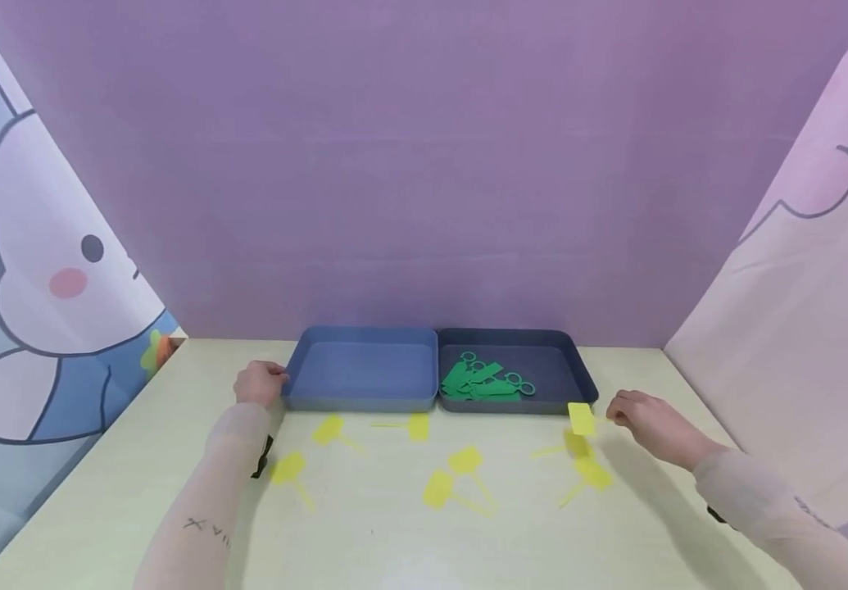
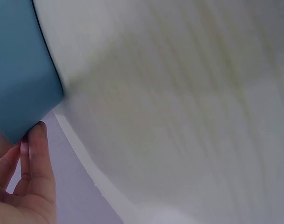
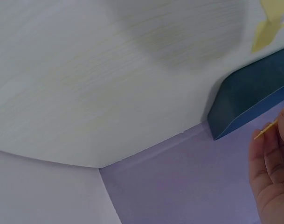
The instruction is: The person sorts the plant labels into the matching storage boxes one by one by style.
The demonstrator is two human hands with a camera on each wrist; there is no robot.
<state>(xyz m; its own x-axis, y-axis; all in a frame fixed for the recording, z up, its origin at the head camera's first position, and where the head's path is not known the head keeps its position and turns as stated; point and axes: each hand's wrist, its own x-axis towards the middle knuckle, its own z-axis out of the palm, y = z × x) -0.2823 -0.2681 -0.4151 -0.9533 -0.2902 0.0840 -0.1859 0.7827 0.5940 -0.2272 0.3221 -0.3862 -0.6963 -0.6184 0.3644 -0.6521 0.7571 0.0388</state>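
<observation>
My left hand (image 1: 260,383) pinches the left rim of a blue tray (image 1: 368,369), with the thumb and fingertips at its edge. In the left wrist view those fingers (image 2: 39,158) meet the tray's corner (image 2: 25,107). To the right of the dark tray (image 1: 541,352), my right hand (image 1: 648,419) pinches the thin handle of a flat yellow piece with a square head (image 1: 582,419). That head overlaps the dark tray's front right corner in the head view. The right wrist view shows only the handle end (image 3: 263,131) between the fingertips.
Several green flat pieces with ring ends (image 1: 486,383) lie heaped in the dark tray, which stands against the blue one. More yellow pieces (image 1: 438,489) are scattered on the pale table (image 1: 365,549) in front. A purple backdrop (image 1: 424,164) rises behind, with printed cloth walls at both sides.
</observation>
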